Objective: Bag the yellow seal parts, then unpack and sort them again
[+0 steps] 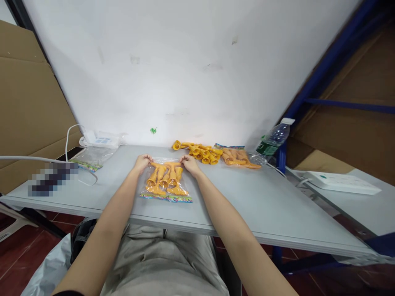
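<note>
A clear plastic bag with a colourful printed strip lies on the grey table in front of me. Inside it are several orange-yellow plastic pieces with hollow, cup-like ends. My left hand pinches the bag's far left corner. At the far right corner, my right hand grips the bag edge in the same way. Behind my right hand lies a loose pile of the same yellow pieces. Another bag filled with such pieces rests to the right of that pile.
Flat clear bags lie at the table's left, near a white power strip and cables. A plastic bottle leans at the back right. Another power strip sits on the side surface. A white wall bounds the back.
</note>
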Demonstrator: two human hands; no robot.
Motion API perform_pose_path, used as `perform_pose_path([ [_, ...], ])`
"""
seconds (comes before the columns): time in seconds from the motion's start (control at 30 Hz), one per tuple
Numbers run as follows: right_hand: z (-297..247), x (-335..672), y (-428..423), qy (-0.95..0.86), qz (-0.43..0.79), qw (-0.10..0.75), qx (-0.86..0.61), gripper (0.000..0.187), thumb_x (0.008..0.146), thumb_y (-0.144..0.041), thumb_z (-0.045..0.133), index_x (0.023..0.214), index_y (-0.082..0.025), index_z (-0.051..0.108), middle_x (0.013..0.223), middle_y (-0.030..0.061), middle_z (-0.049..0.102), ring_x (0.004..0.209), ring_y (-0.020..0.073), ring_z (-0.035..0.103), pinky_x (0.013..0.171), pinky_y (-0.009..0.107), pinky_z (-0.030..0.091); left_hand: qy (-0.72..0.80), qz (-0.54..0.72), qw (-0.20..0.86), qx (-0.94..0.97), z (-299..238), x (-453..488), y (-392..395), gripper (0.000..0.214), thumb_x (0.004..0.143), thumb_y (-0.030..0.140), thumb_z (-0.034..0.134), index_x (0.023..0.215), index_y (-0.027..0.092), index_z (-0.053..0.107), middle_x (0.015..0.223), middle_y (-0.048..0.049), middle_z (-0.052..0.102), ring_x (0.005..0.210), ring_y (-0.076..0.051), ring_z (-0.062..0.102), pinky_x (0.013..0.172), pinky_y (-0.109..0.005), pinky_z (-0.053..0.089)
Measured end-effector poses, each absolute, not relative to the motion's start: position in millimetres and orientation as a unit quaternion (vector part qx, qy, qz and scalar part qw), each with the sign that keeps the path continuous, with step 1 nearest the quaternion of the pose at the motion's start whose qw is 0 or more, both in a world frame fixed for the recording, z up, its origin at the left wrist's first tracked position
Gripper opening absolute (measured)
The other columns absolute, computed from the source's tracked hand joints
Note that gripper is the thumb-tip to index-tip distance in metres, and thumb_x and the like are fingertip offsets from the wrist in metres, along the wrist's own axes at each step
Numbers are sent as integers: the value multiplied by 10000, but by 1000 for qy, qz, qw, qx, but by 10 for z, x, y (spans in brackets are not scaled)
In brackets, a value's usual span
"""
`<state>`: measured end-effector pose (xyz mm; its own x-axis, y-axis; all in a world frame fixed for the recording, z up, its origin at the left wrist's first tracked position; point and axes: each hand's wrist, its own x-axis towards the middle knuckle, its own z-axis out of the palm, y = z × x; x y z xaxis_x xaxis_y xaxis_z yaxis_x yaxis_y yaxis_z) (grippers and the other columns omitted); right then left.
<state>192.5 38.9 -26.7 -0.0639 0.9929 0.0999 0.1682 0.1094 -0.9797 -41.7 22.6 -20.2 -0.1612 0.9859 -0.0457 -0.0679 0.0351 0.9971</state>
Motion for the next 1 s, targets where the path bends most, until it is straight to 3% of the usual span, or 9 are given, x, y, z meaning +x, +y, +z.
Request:
perform_pose_path([
  [0.13,-242,1936,377,-672,322,427,-512,186,675,-89,434,562,-215,511,620,-13,573,660,160,523,740,280,442,541,549,450,451,-225,-397,248,98,535,65,536,518,161,533,545,1,595,561,-111,575,559,-217,475],
  [0.3,-224,1966,358,-700,310,398,-506,243,775,-141,416,557,-221,486,602,-5,555,643,166,492,685,266,398,532,555,452,452,-220,-400,258,66,612,174,573,548,162,562,551,-18,602,549,-126,576,569,-242,485],
  [0.4,-243,1958,383,-708,285,390,-516,309,828,-251,487,529,-228,409,539,-24,477,587,148,428,617,262,359,541,555,427,465,-231,-395,265,76,627,186,626,627,171,552,552,-2,598,545,-123,572,575,-236,469],
  [0.5,-262,1955,451,-708,270,386,-527,410,781,-374,624,511,-234,349,488,-56,378,538,119,354,555,248,326,546,550,414,477,-249,-392,270,246,603,138,673,792,198,528,547,46,589,535,-117,574,576,-224,458],
  [0.6,-227,1981,534,-704,319,369,-516,410,638,-382,769,533,-223,405,476,-76,402,515,98,366,512,223,321,539,539,437,478,-252,-399,268,360,599,105,683,884,210,491,538,76,578,553,-121,602,590,-223,468],
  [0.7,-112,2011,598,-702,403,331,-484,344,541,-340,840,647,-204,543,519,-68,522,512,99,450,498,208,352,527,536,454,478,-237,-396,261,391,598,101,705,905,204,488,528,84,561,573,-124,618,602,-222,470],
  [0.8,37,1999,655,-736,435,268,-443,315,515,-323,866,703,-181,657,602,-22,630,570,115,536,530,206,399,513,547,449,486,-210,-365,251,379,608,119,720,906,202,501,540,82,553,576,-118,615,605,-217,461],
  [0.9,138,1944,724,-766,442,199,-422,288,509,-357,875,623,-171,686,588,-11,646,603,125,560,548,204,416,484,572,423,510,-181,-316,239,323,647,128,686,913,205,519,576,71,566,602,-114,620,613,-214,455],
  [1.0,172,1878,787,-742,461,232,-428,291,526,-387,873,607,-171,696,517,-20,614,595,132,566,564,214,439,459,589,405,527,-164,-267,232,288,672,137,666,915,209,531,601,61,577,618,-110,620,641,-221,462],
])
